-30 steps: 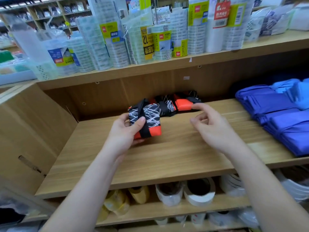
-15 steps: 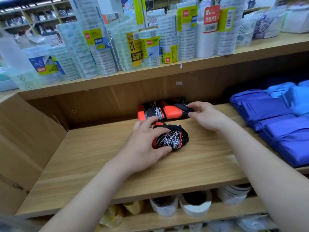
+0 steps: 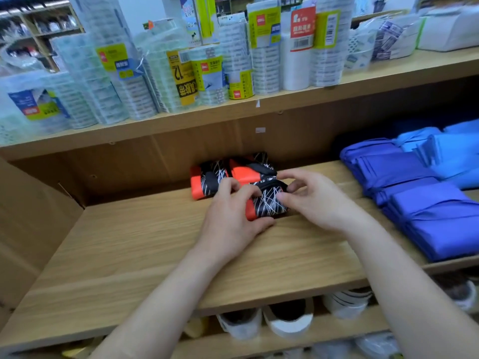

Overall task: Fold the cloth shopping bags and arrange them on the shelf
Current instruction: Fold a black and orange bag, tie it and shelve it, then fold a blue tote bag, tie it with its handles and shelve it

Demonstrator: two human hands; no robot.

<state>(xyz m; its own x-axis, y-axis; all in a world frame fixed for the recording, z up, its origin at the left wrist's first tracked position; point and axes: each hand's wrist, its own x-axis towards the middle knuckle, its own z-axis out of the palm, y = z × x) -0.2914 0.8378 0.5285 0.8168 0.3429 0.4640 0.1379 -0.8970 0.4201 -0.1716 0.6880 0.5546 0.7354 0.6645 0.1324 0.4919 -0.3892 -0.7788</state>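
We have both hands on a folded cloth shopping bag point(image 3: 270, 204), black with white scribbled lines and an orange edge. It lies on the wooden shelf point(image 3: 155, 250), toward the back and a little right of the middle. Our left hand point(image 3: 233, 218) grips the bag's left end: the fingers curl over its top, close together, and the thumb lies along the front edge, down on the board. Our right hand point(image 3: 315, 200) holds the right end, thumb and forefinger pinching the fabric at the top, where a black strap crosses it. The other fingers are bent behind, and we cannot tell whether they touch the cloth.

Just behind it, against the back panel, sit a second bag point(image 3: 207, 181) and a third bag point(image 3: 250, 168) of the same pattern, side by side. The second shows a broad orange side.

To the right, well apart from our hands, lies a stack of dark blue folded bags point(image 3: 427, 208), with lighter blue bags point(image 3: 451, 156) behind them. The upper shelf point(image 3: 363, 86) carries wrapped packs of clear tape rolls point(image 3: 124, 81). Below our shelf we see white tape rolls point(image 3: 287, 320).
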